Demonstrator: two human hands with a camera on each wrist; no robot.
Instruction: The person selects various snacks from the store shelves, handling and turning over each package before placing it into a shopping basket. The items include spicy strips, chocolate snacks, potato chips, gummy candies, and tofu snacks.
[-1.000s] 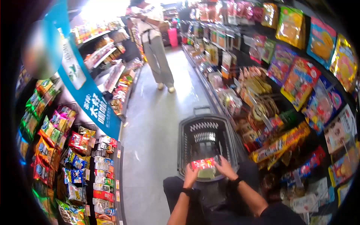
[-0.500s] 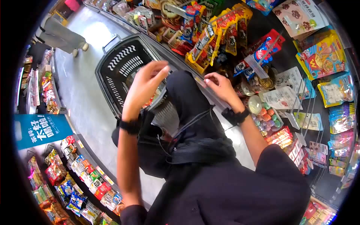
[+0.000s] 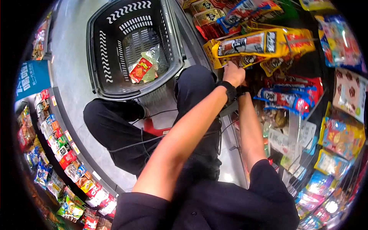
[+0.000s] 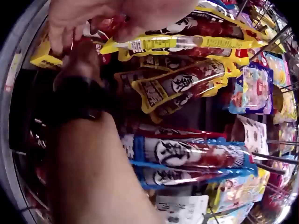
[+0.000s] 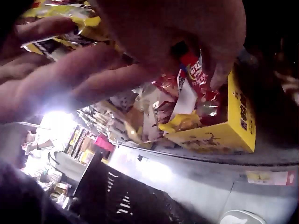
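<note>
In the head view my left hand (image 3: 234,73) reaches into the right shelf, under yellow sausage packs (image 3: 245,44). My right hand lies mostly hidden beneath it, its black-banded wrist (image 3: 242,90) close beside the left one. The left wrist view has my left hand (image 4: 121,18) bent over a yellow box (image 4: 46,53), with my right hand (image 4: 81,60) dark beside it. The right wrist view shows small red packets (image 5: 198,74) in the yellow box (image 5: 210,137), fingers right over them; I cannot tell whether either hand grips one.
A black shopping basket (image 3: 94,42) stands on the floor, with a red packet (image 3: 141,70) and clear wrapping inside. Blue sausage packs (image 3: 281,99) hang below the yellow ones. Shelves of snack bags (image 3: 74,153) line the left side. Thin cables cross the person's lap.
Both hands have left the red-fronted item, which now lies in the basket, and moved right into the shelf, under the yellow packs. The head view has turned right and down.
</note>
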